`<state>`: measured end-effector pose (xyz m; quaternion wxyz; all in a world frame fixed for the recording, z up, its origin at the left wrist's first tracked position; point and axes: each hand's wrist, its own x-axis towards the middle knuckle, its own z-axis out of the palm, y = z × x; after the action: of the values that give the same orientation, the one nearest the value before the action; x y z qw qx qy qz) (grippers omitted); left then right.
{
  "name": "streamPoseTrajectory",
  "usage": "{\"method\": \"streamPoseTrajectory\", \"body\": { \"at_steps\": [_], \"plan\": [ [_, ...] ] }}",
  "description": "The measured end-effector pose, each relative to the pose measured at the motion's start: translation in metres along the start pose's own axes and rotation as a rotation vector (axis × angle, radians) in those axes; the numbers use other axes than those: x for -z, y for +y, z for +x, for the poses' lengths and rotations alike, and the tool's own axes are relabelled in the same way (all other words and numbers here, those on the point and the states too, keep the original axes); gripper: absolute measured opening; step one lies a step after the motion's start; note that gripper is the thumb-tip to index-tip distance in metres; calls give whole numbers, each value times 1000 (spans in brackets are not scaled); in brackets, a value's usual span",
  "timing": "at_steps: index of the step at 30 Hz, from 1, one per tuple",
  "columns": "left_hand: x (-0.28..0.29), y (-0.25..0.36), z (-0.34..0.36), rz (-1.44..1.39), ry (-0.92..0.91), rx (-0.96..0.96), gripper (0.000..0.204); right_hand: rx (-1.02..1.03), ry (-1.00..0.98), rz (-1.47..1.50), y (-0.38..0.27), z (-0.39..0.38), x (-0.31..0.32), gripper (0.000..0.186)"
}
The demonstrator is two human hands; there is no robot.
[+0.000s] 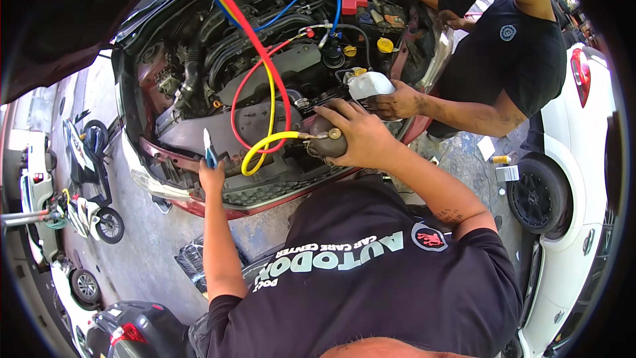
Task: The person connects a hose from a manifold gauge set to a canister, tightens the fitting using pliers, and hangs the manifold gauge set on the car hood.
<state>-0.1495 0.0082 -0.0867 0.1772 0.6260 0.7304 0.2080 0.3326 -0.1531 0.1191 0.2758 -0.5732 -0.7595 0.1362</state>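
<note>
Canister (329, 149) with hose (281, 136), contents hidden

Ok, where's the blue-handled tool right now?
Left of centre in the head view, the blue-handled tool is in the left hand, left of the yellow hose.

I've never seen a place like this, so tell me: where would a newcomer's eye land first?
Probably on the thick red hose and the looping bright yellow hose, strung across the open, dark engine bay. Near its front edge, the right hand grips a dark, rounded canister-like object joined to the yellow hose; farther left, the left hand holds a blue-handled pointed tool.
</note>
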Motion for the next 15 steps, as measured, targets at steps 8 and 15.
{"method": "streamPoseTrajectory", "body": {
  "at_steps": [8, 15],
  "plan": [
    [-40, -5, 2, 365, 176, -106, 75, 81, -6, 4, -8, -14, -3, 82],
    [-46, 15, -5, 475, 103, -37, 78, 27, 25, -9, -9, -26, -8, 80]
  ]
}}
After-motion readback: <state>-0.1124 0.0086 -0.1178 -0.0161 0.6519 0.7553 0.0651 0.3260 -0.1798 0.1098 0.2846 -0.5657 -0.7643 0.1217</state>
